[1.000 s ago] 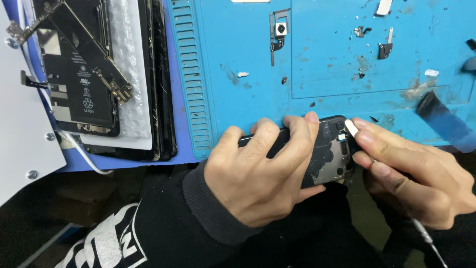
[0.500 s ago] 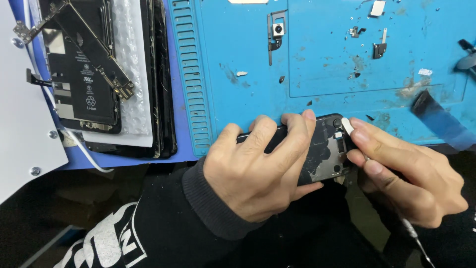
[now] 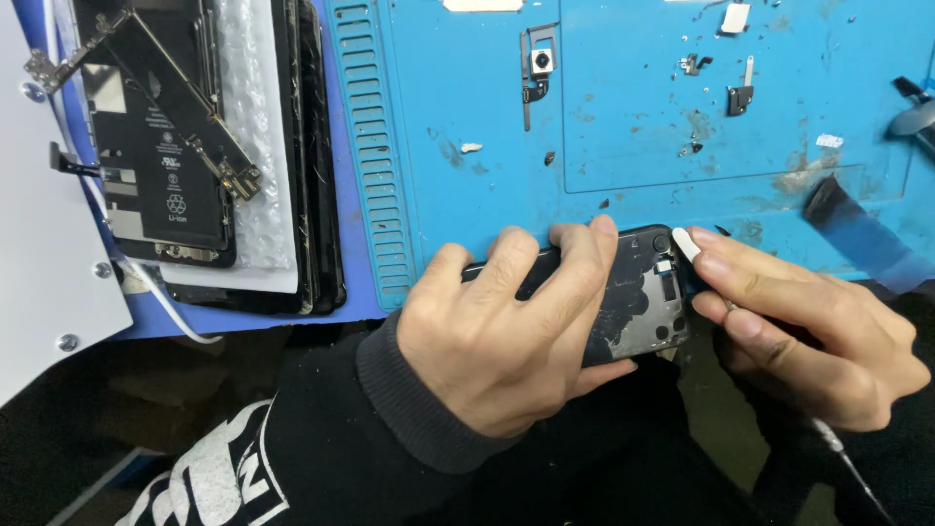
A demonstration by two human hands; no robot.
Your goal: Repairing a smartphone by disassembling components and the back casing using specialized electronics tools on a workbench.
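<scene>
Gripping a dark opened phone shell [image 3: 633,307] in the left hand [image 3: 506,341], fingers [image 3: 575,263] curling over its upper edge and thumb lying under its lower side, grip closed firmly around it. Holding it at the near edge of the blue repair mat [image 3: 623,127], partly overhanging that edge toward the body. Showing scratched bare metal and small dark parts inside the shell at its right end.

Pinching a thin tool with a white flat tip [image 3: 685,243] in the right hand [image 3: 818,341], grip closed on the tool, tip touching the shell's upper right corner just beside the round camera hole. Trailing a slim dark shaft [image 3: 847,458] out of the bottom of that hand.

Lying on the mat, well beyond the shell: a small camera module with its flex strip [image 3: 538,73], a few tiny brackets [image 3: 740,95], scattered specks and white scraps. Resting to the right of the shell on the mat, a dark flat strip [image 3: 847,229].

Sitting left of the mat, well apart from the shell: a stack of dark phone panels [image 3: 302,166] with a sheet of bubble wrap [image 3: 248,127], a black battery [image 3: 156,175] on top and a long narrow circuit board [image 3: 166,107] lying diagonally across it. Showing a white plate with screws [image 3: 49,282] at the far left of the worktop, and black sleeves [image 3: 321,448] with a white print nearest the camera.
</scene>
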